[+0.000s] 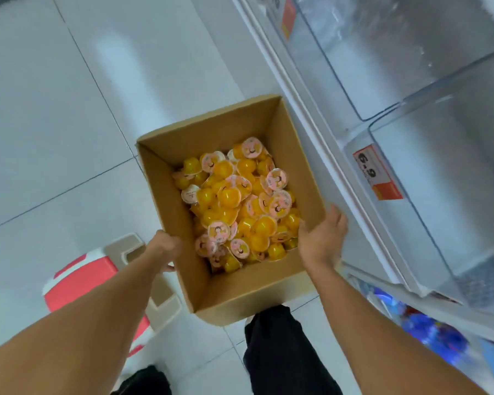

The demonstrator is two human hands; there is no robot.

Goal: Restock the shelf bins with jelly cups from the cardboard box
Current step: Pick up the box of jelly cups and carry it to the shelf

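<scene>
An open cardboard box (294,155) is held up in front of me above the floor. It holds several yellow jelly cups (234,201) with pink and white lids. My left hand (166,248) grips the box's left wall, fingers curled round its edge. My right hand (324,238) grips the right wall, thumb inside near the cups and fingers outside. Clear plastic shelf bins (411,81) stand to the right of the box; the nearest one (445,201) carries a red and orange price tag (378,176).
A red and white step stool (97,280) stands on the white tiled floor at lower left. A lower shelf at bottom right holds blue packaged goods (428,329). My dark trouser legs (280,352) show below the box.
</scene>
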